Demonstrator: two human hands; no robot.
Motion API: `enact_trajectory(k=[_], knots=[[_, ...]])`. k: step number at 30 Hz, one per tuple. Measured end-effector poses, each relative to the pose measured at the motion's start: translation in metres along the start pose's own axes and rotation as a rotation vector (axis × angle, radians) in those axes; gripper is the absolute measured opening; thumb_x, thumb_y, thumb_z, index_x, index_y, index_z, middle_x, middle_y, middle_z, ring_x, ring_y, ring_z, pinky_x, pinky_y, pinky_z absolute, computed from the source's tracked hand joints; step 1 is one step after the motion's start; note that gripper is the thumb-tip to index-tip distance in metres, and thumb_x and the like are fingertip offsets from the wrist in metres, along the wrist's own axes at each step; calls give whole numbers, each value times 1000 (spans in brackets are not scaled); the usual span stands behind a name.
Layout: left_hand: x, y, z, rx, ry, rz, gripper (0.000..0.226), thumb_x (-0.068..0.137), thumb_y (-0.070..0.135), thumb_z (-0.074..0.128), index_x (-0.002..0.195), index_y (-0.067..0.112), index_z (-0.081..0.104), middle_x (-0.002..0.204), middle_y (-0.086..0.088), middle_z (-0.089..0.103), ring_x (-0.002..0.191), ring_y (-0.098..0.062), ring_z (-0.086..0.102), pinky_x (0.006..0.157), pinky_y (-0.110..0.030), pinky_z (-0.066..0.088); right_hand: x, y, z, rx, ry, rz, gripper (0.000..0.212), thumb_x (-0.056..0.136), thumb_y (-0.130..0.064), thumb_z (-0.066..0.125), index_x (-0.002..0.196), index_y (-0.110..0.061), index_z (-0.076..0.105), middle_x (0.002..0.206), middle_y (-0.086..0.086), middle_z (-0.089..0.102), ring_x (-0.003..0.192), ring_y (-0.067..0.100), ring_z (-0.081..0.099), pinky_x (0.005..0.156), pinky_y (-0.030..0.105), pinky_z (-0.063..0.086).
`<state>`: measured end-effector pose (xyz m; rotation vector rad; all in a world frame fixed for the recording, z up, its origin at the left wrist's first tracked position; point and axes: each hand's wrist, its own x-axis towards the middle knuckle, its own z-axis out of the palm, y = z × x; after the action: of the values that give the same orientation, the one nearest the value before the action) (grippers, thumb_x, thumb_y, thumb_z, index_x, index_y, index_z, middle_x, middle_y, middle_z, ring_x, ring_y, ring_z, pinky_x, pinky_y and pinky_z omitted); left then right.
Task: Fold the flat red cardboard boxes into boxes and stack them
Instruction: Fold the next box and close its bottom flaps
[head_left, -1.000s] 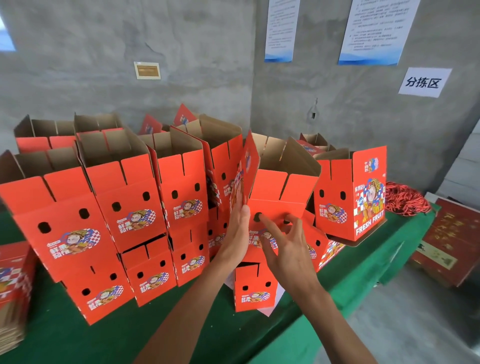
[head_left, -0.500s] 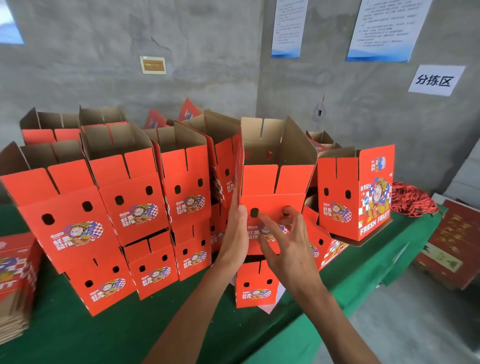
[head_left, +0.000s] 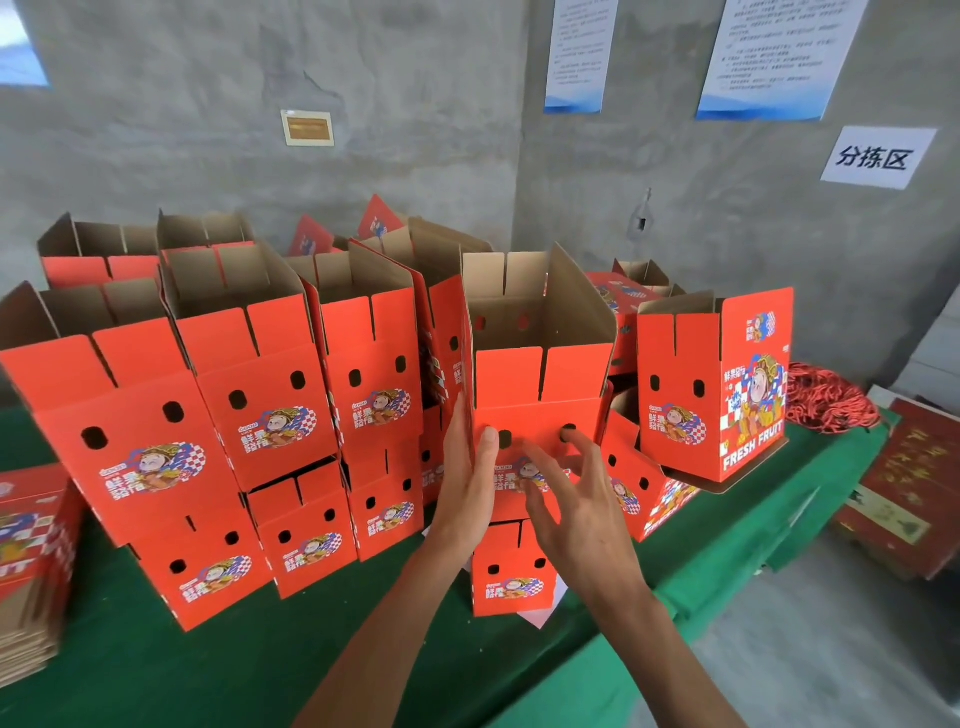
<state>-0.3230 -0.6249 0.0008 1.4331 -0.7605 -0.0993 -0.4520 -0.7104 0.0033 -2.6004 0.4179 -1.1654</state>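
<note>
The green-covered counter (head_left: 270, 670) carries the whole job: from nine o'clock across to three o'clock, folded red fruit boxes stand two tiers high, top flaps left up and brown insides showing — packed side by side, I'd say, so each column props its neighbour. At the far nine o'clock edge sits the stack of flat blanks (head_left: 26, 571), presumably kept within reach for the next fold.

At about one o'clock the newest folded box (head_left: 540, 379) sits on top of a lower box (head_left: 511, 571), and both hands are on it. The left hand (head_left: 465, 478) lies flat with straight fingers against the box's left side; the right hand (head_left: 576, 499) is spread open over the front panel, fingertips near the two dark finger holes, curled round nothing. My guess is they are squaring it up on the column, not carrying it.

The box itself is bright red-orange corrugated card with a cartoon figure on a blue-and-white checked badge, partly hidden by the hands, and split top flaps standing upright. It looks roughly plumb over the lower one.

A single box (head_left: 714, 384) at two o'clock reads "FRESH FRUIT" and overhangs the boxes it rests on.
</note>
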Motion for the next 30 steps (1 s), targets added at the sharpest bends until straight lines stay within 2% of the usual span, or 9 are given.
enact_trajectory(k=[2,6,10,15,19,21,23,26,30], knots=[[0,-2,-3,11,-1,7,60,101,66,45,156,56,23,160,32,28,150,6,25,122,-39,28,0,0,-1,-13,20,14,38,98,-22,67,135,-25,64,139,10,46,112,25,58,73,34,59],[-7,-8,-19,19,65,-32,70,90,68,66,152,54,35,156,26,41,146,0,37,118,-44,39,0,-7,-5,-27,92,24,33,99,-34,67,130,-25,67,120,2,53,93,19,61,58,33,55],[-15,-7,-57,172,147,-4,60,83,73,70,136,53,53,141,34,51,134,11,44,107,-24,39,3,-32,5,129,74,26,43,96,-50,66,131,-25,66,120,-8,59,98,12,63,68,30,56],[-43,-11,-142,219,247,-94,54,78,63,80,126,45,63,127,30,62,123,7,55,102,-23,45,-1,-75,44,400,-108,104,60,85,-73,62,135,-39,58,128,-24,59,116,-1,59,91,8,44],[-98,-12,-229,196,382,-216,55,73,56,86,122,39,68,121,16,70,120,-6,63,102,-36,52,-9,-104,97,555,-329,136,68,80,-86,56,138,-52,49,132,-33,54,122,-10,53,102,31,50],[-130,-8,-271,188,513,-247,57,70,53,88,118,29,70,117,14,73,114,-12,67,92,-29,56,-14,-128,125,631,-404,136,70,78,-89,56,138,-53,48,133,-30,57,121,-5,55,99,39,53],[-158,-4,-311,215,643,-263,51,75,40,91,117,21,70,119,7,73,113,-18,68,81,-21,56,-20,-158,151,686,-457,121,70,76,-89,56,136,-53,50,131,-31,58,119,-4,57,97,41,55],[-191,-1,-366,257,760,-280,42,78,24,83,117,17,70,123,-2,72,113,-21,69,78,-18,55,-25,-199,184,752,-525,101,70,76,-90,56,135,-52,51,131,-30,59,116,-5,58,95,40,56],[-221,0,-441,271,851,-286,44,78,29,88,117,19,70,119,5,74,111,-16,71,81,-18,56,-27,-258,223,761,-605,81,76,76,-90,55,139,-47,51,131,-25,61,117,0,60,96,40,55]])
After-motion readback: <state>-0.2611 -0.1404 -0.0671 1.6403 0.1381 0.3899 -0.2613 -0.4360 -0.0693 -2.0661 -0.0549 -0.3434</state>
